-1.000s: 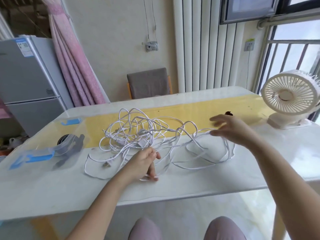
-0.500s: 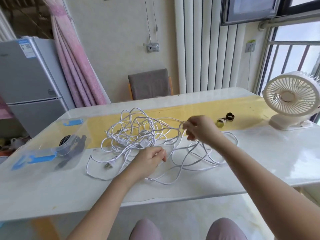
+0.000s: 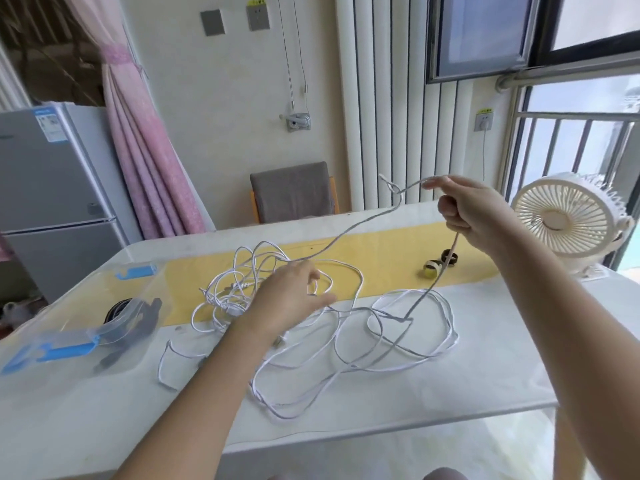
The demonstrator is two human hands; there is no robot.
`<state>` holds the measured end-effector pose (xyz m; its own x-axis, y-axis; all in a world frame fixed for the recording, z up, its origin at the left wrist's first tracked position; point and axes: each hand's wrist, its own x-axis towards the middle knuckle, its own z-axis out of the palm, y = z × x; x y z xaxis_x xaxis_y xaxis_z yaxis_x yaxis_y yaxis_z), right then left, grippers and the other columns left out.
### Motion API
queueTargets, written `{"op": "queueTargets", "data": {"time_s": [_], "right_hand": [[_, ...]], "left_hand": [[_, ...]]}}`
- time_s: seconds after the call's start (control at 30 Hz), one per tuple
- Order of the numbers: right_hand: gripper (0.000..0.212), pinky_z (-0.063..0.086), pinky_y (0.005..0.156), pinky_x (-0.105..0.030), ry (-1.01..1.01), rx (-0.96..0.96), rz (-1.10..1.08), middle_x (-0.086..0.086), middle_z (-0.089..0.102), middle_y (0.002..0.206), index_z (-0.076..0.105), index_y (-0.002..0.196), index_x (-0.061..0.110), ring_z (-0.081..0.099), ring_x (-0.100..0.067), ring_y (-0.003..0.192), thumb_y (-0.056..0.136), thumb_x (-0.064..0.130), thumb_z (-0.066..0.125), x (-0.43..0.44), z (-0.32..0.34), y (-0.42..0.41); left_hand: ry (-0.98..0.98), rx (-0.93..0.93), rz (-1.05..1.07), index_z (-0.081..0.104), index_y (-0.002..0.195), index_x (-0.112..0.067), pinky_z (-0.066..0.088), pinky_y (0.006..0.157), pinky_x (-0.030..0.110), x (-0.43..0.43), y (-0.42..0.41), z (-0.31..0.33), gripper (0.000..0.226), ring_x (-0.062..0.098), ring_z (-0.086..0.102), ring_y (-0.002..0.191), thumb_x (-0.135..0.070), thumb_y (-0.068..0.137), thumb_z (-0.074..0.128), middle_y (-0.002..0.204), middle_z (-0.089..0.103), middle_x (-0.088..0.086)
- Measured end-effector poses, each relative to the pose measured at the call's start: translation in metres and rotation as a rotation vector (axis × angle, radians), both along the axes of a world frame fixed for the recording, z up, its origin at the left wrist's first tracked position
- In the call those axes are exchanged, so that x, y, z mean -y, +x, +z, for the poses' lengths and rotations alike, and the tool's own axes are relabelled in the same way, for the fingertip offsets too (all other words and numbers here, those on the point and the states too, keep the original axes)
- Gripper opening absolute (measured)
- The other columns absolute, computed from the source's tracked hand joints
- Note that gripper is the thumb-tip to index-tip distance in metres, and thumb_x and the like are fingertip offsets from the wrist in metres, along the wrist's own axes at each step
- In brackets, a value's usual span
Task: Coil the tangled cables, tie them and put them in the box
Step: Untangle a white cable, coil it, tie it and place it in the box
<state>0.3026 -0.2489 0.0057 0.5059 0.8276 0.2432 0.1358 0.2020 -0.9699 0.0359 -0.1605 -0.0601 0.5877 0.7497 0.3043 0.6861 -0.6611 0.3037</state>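
A tangle of thin white cables (image 3: 311, 323) sprawls across the middle of the table (image 3: 485, 368). My right hand (image 3: 474, 213) is raised above the table's far right and grips one cable, with a strand dropping from it to the loops below and another running left to the pile. My left hand (image 3: 287, 299) hovers over the knotted part of the tangle, fingers spread and relaxed; whether it holds a strand is unclear. A clear plastic box (image 3: 104, 323) with blue clips stands at the left. Two small rolled ties (image 3: 440, 265) lie on the yellow strip.
A white desk fan (image 3: 568, 223) stands at the table's right end. A grey chair (image 3: 294, 192) sits behind the far edge. A fridge (image 3: 52, 195) and pink curtain (image 3: 145, 150) are at the left.
My right hand has risen up and to the right, lifting a cable strand off the table. My left hand moved forward over the tangle and its fingers have opened.
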Motion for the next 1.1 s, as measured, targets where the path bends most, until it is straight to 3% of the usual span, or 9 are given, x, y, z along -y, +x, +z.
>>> {"op": "queueTargets", "data": {"time_s": [0.07,0.17,0.3,0.4,0.57,0.73,0.9,1.0,1.1], "right_hand": [[0.028,0.015,0.034,-0.018,0.013,-0.035,-0.023,0.003,0.031,0.049,0.061,0.103,0.011,0.018,-0.007,0.037,0.104,0.023,0.036,0.008,0.003,0.007],[0.025,0.017,0.032,-0.016,-0.068,0.105,-0.162,-0.002,0.037,0.055,0.063,0.102,0.011,0.022,-0.006,0.034,0.102,0.020,0.039,0.025,0.008,0.026],[0.023,0.024,0.032,-0.017,-0.233,0.398,-0.356,-0.007,0.050,0.059,0.068,0.101,0.011,0.033,-0.007,0.035,0.098,0.018,0.047,0.042,0.002,0.048],[0.025,0.028,0.045,-0.026,-0.309,0.598,-0.430,-0.008,0.056,0.064,0.069,0.099,0.012,0.042,-0.011,0.047,0.097,0.020,0.046,0.042,-0.005,0.052],[0.027,0.036,0.054,-0.030,-0.233,0.523,-0.427,-0.005,0.058,0.070,0.065,0.109,0.007,0.047,-0.014,0.058,0.098,0.019,0.044,0.007,-0.007,0.047],[0.044,0.033,0.102,-0.040,-0.372,0.739,-0.266,-0.022,0.041,0.135,0.041,0.139,0.011,0.044,-0.036,0.120,0.097,0.023,0.049,-0.038,-0.044,-0.007],[0.022,0.043,0.063,-0.018,-0.355,0.980,0.347,0.013,0.059,0.073,0.066,0.080,0.022,0.058,-0.008,0.073,0.075,0.040,0.077,-0.006,-0.082,-0.089],[0.025,0.045,0.065,-0.021,-0.497,0.999,0.565,0.012,0.059,0.077,0.061,0.082,0.028,0.058,-0.008,0.075,0.072,0.044,0.078,0.014,-0.110,-0.100],[0.012,0.045,0.067,-0.025,-0.522,1.007,0.524,0.012,0.057,0.077,0.058,0.080,0.033,0.053,-0.004,0.070,0.081,0.035,0.070,0.029,-0.119,-0.078]], "left_hand": [[-0.060,-0.182,-0.204,0.043,0.136,-0.024,0.027,0.104,0.025,-0.001,0.019,-0.017,0.061,0.012,0.037,0.129,-0.045,0.083,0.065,0.139,0.043,-0.006],[-0.060,-0.368,-0.219,0.044,0.139,-0.023,0.014,0.113,0.027,-0.024,0.014,-0.052,0.048,0.016,0.030,0.137,-0.036,0.094,0.049,0.146,0.039,-0.001],[-0.132,0.035,-0.171,0.067,0.112,-0.007,0.026,0.097,0.017,-0.055,-0.019,-0.061,0.032,0.023,0.049,0.123,-0.023,0.095,0.044,0.121,0.062,0.008],[-0.175,0.086,-0.040,0.066,0.117,-0.010,0.023,0.104,0.017,-0.075,-0.045,-0.048,0.031,0.019,0.041,0.131,-0.029,0.096,0.052,0.130,0.057,0.002],[-0.428,0.433,0.270,0.071,0.098,-0.002,0.039,0.074,0.024,-0.094,-0.068,-0.022,0.046,0.021,0.063,0.086,-0.029,0.102,0.033,0.099,0.070,0.010],[-1.015,1.070,0.410,0.063,0.083,0.002,0.050,0.073,0.036,-0.107,-0.083,0.001,0.053,0.024,0.069,0.051,-0.032,0.097,0.024,0.062,0.070,0.015],[-0.921,1.292,0.335,0.061,0.081,-0.002,0.052,0.064,0.028,-0.101,-0.074,0.011,0.036,0.016,0.066,0.049,-0.015,0.091,0.029,0.054,0.068,0.006],[-0.808,1.492,0.168,0.058,0.077,-0.009,0.042,0.039,0.016,-0.093,-0.061,0.029,0.033,0.007,0.045,0.037,-0.016,0.097,0.032,0.045,0.051,-0.004],[-0.616,1.262,0.109,0.056,0.076,-0.015,0.018,0.031,0.013,-0.084,-0.050,0.049,0.028,0.001,0.023,0.029,-0.014,0.097,0.037,0.039,0.034,-0.012]]}}
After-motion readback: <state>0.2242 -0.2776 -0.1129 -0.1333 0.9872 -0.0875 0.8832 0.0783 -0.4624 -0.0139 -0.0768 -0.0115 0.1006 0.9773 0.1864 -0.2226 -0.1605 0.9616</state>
